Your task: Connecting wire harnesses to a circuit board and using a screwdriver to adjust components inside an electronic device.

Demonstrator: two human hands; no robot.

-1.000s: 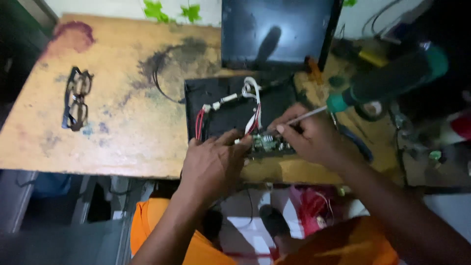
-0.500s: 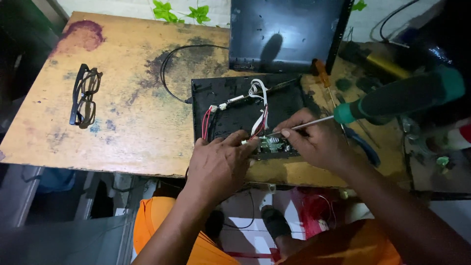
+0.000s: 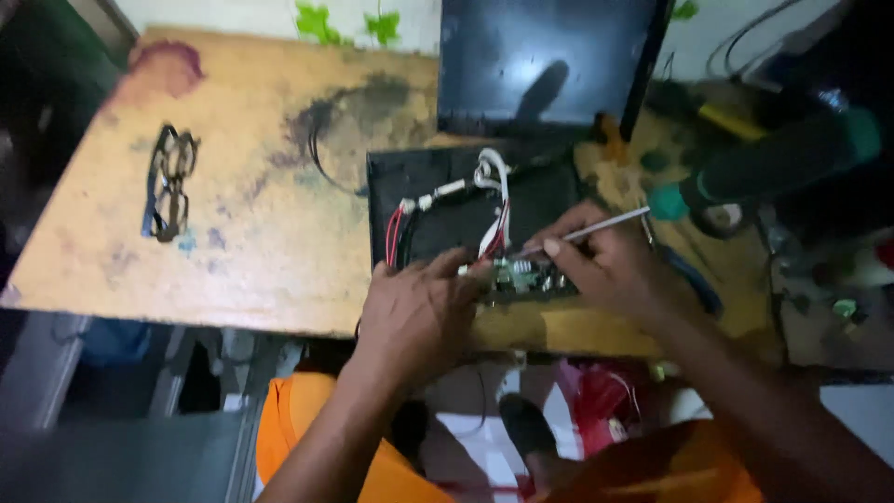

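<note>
A small green circuit board lies at the near edge of a black device case on a worn wooden table. White and red wires run from the case to the board. My left hand presses on the board's left end. My right hand grips the metal shaft of a screwdriver with a green and black handle; its tip meets the board.
A pair of glasses lies at the table's left. A dark screen stands behind the case. Tools and clutter crowd the right side. An orange garment and floor items show below the table edge.
The view has shifted slightly; both hands stay on the board, and the screwdriver handle sits a little higher on the right.
</note>
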